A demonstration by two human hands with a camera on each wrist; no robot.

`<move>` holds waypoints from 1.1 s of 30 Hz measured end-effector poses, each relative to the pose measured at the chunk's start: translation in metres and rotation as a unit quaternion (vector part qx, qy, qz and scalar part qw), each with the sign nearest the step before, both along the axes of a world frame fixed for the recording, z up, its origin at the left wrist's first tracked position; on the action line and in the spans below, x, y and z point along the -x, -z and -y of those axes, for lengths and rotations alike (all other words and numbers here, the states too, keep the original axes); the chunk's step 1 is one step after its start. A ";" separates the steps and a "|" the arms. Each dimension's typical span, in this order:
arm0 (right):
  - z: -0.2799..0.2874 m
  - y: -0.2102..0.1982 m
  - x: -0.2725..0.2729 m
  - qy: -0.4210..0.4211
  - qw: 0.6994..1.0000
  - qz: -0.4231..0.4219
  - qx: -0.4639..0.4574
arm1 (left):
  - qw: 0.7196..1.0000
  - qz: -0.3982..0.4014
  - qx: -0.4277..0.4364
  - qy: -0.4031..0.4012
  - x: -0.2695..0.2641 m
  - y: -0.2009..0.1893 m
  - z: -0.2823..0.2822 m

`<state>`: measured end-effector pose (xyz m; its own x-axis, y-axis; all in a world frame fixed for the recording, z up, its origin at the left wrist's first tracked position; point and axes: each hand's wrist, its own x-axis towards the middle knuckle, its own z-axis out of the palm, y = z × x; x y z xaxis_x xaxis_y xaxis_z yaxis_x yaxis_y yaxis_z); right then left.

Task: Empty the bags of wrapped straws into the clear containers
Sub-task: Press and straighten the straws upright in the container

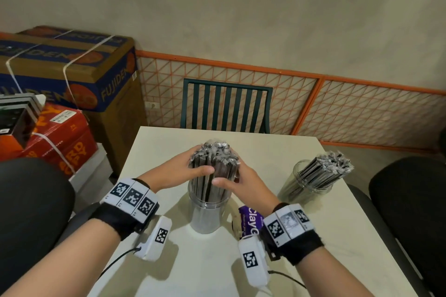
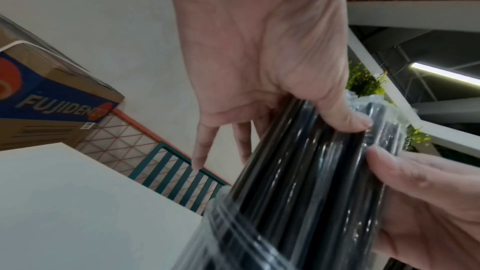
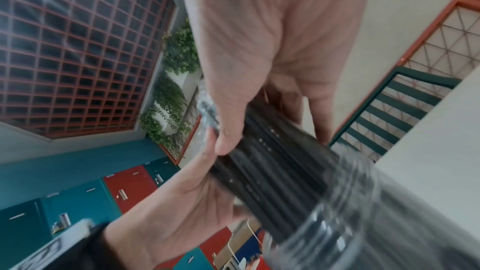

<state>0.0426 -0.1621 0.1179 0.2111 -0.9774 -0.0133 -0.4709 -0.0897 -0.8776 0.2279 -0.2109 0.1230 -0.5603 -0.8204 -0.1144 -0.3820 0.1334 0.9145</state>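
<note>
- Both hands are wrapped around one fat bundle of wrapped straws [image 1: 214, 164], standing upright in the clear container [image 1: 207, 214] in the middle of the tabletop [image 1: 313, 236], closer to the near edge than the far one.
- Left hand [image 1: 179, 171] has its thumb across the front of the bundle and its fingers [image 2: 205, 147] curled round the back, so it's gripping the bundle. In the left wrist view the little finger sticks out loose.
- Right hand [image 1: 243, 184] mirrors it: thumb on the front, fingers curled behind, squeezing the straws together.
- The bundle's lower part is already inside the rim, and the crinkly wrapper ends poke up above the hands.
- My read is the step is seating the bundle, so keep it squeezed tight and vertical and ease it down evenly (let go too early and it probably fans out over the rim).
- I'd loosen one hand at a time once the bottoms hit the base.
- Neither hand is on the container, and it looks light, so push straight down, not sideways, or it may tip.
- The second container [image 1: 311, 183] sits toward the right edge, already full, with its straws leaning right.
- A purple packet [image 1: 249, 220] lies just beside the right wrist (can't tell what it is exactly).
</note>
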 end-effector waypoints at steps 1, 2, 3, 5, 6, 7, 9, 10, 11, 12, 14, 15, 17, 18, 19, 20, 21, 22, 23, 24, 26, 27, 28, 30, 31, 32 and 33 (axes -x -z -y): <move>0.002 -0.001 0.006 -0.024 0.999 -0.025 -0.014 | 1.000 0.013 -0.002 0.012 -0.003 -0.001 -0.001; 0.004 -0.001 0.012 -0.043 0.997 -0.059 -0.034 | 0.999 0.034 -0.006 0.020 -0.006 -0.001 -0.003; 0.005 -0.001 0.017 -0.058 0.992 -0.093 -0.058 | 0.998 0.061 -0.010 0.016 -0.009 0.000 -0.006; 0.004 0.003 0.026 -0.082 0.983 -0.128 -0.101 | 0.994 0.101 -0.028 -0.024 -0.013 0.004 -0.012; 0.003 0.006 0.030 -0.089 0.981 -0.129 -0.114 | 0.993 0.100 -0.034 -0.051 -0.013 0.007 -0.016; 0.004 0.009 0.033 -0.092 0.980 -0.126 -0.125 | 0.992 0.088 -0.032 -0.082 -0.011 0.010 -0.023; 0.008 0.013 0.034 -0.092 0.980 -0.116 -0.133 | 0.986 0.040 -0.004 -0.161 0.000 0.019 -0.040; 0.010 0.014 0.034 -0.095 0.980 -0.112 -0.134 | 0.978 0.015 0.014 -0.208 0.008 0.024 -0.051; 0.013 0.014 0.033 -0.103 0.980 -0.106 -0.134 | 0.968 -0.007 0.032 -0.248 0.015 0.030 -0.061; 0.015 0.012 0.031 -0.113 0.980 -0.101 -0.133 | 0.961 -0.020 0.044 -0.273 0.021 0.034 -0.069; 0.020 0.007 0.027 -0.128 0.978 -0.097 -0.133 | 0.956 -0.015 0.047 -0.289 0.031 0.038 -0.077; 0.023 0.004 0.025 -0.133 0.977 -0.098 -0.134 | 0.956 -0.006 0.044 -0.290 0.033 0.040 -0.075; 0.029 0.000 0.018 -0.146 0.976 -0.100 -0.123 | 0.958 0.010 0.033 -0.283 0.036 0.038 -0.066; 0.031 -0.002 0.015 -0.152 0.976 -0.100 -0.116 | 0.960 0.011 0.036 -0.277 0.037 0.036 -0.060; 0.032 -0.004 0.011 -0.155 0.976 -0.098 -0.114 | 0.961 0.010 0.046 -0.272 0.037 0.032 -0.055; 0.034 -0.005 0.009 -0.155 0.978 -0.083 -0.111 | 0.962 0.007 0.052 -0.268 0.036 0.027 -0.049; 0.035 -0.008 0.008 -0.150 0.981 -0.064 -0.106 | 0.965 -0.001 0.052 -0.258 0.033 0.022 -0.044; 0.036 -0.011 0.008 -0.143 0.984 -0.041 -0.097 | 0.971 -0.016 0.042 -0.237 0.029 0.015 -0.039; 0.037 -0.013 0.010 -0.135 0.987 -0.023 -0.087 | 0.979 -0.029 0.025 -0.200 0.022 0.009 -0.034; 0.038 -0.015 0.012 -0.131 0.988 -0.010 -0.078 | 0.988 -0.037 0.009 -0.149 0.015 0.002 -0.029; 0.036 -0.016 0.019 -0.144 0.986 -0.019 -0.081 | 0.998 -0.024 -0.014 -0.051 0.001 -0.008 -0.020; 0.034 -0.016 0.023 -0.160 0.982 -0.045 -0.092 | 1.000 -0.003 -0.020 -0.019 -0.005 -0.011 -0.017; 0.031 -0.014 0.027 -0.174 0.976 -0.081 -0.102 | 0.999 0.026 -0.025 -0.002 -0.010 -0.011 -0.014; 0.027 -0.007 0.035 -0.183 0.966 -0.143 -0.113 | 0.997 0.072 -0.033 0.004 -0.017 -0.007 -0.014; 0.025 -0.002 0.038 -0.181 0.964 -0.157 -0.115 | 0.996 0.077 -0.037 0.005 -0.017 -0.003 -0.016; 0.024 0.002 0.040 -0.180 0.965 -0.155 -0.114 | 0.997 0.072 -0.037 0.004 -0.017 0.002 -0.020; 0.023 0.005 0.040 -0.180 0.966 -0.145 -0.114 | 0.997 0.064 -0.034 0.000 -0.015 0.006 -0.024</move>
<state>0.0021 -0.1852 0.1133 0.4912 -0.8064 -0.3292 -0.6746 -0.1131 -0.7295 0.2431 -0.1867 0.1169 -0.5373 -0.8085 -0.2399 -0.4956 0.0725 0.8655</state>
